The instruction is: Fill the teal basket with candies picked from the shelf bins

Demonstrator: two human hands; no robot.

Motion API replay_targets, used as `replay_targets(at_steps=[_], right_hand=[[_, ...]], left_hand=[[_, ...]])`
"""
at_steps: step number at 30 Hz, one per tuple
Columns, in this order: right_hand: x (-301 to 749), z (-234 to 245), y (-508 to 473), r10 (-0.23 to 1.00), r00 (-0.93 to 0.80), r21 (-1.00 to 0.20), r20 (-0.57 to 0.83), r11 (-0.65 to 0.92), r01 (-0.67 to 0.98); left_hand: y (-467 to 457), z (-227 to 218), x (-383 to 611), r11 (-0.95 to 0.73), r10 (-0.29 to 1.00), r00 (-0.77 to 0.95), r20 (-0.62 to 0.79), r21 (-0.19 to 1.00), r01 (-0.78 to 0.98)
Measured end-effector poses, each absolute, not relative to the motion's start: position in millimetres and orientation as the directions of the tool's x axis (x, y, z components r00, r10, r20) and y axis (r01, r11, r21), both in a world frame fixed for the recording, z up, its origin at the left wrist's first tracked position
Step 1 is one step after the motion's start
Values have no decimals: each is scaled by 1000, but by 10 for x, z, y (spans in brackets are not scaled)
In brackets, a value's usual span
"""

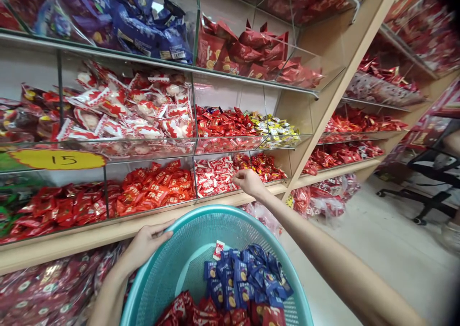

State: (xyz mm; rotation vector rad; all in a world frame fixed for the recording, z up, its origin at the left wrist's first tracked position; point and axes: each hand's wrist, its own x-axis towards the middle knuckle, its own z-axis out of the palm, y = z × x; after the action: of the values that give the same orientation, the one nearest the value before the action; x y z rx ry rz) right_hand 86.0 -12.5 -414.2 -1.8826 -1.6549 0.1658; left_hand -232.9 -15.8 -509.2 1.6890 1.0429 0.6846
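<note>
Two hands at work. Left hand (143,244) is clamped on the near rim of the teal basket (201,215), thumb over the edge, holding it against the wooden shelf ledge (89,237). Right hand (247,181) is stretched forward and up from the basket, into the open front of the lowest bin. Its fingers curl down onto the red-and-white candies (213,176). Can't tell whether they have pinched a piece, as the fingertips are hidden by the knuckles.

Step in hand, as judged: picking from the bin, at the reach/grasp stage, nothing visibly lifted. A pick from here would call for closing the fingers on a wrapper and clearing the bin's low clear front. The basket mouth sits directly below and toward the person from the right hand.

The candy pile lies under the right hand's fingertips and spreads to its left. Dark red candies (266,167) lie just to its right in the same bin.

Inside the basket, below the right forearm:
- blue packets (244,278)
- red packets (201,314) at the near edge
- one lone red-and-white piece (217,250) just past the blue ones

Yellow price tag (57,159) reading 15 sits well left of and above the left hand. An office chair (427,192) stands far to the right.
</note>
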Motion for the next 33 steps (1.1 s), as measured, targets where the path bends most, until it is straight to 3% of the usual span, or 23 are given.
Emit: replay_targets(at_steps=[6,17,24,28,31,33], right_hand=[[634,-4125,115,956,217,-474,198,-101,875],[560,-4230,169,958,210,-417,197,-112,902],[692,-4220,167,903,294,-558,312,-77,826],[791,-4186,61,856,319,-707,407,75,703],[757,-4248,-196,871,250,-792,423,221,569],[689,-4377,-420,931,111,-818,347,243,521]], left_hand=[[-177,-5092,-2319,-116,868,495,-39,953,279],[-172,-5071,-2350,-157,893,450,-2,936,316],[-121,-5135,-2382,-187,867,498,-7,922,339],[-162,-5062,-2338,-177,891,453,0,921,348],[-193,-5017,-2309,-168,907,420,7,923,347],[-204,-5004,-2300,-160,914,405,10,927,338]])
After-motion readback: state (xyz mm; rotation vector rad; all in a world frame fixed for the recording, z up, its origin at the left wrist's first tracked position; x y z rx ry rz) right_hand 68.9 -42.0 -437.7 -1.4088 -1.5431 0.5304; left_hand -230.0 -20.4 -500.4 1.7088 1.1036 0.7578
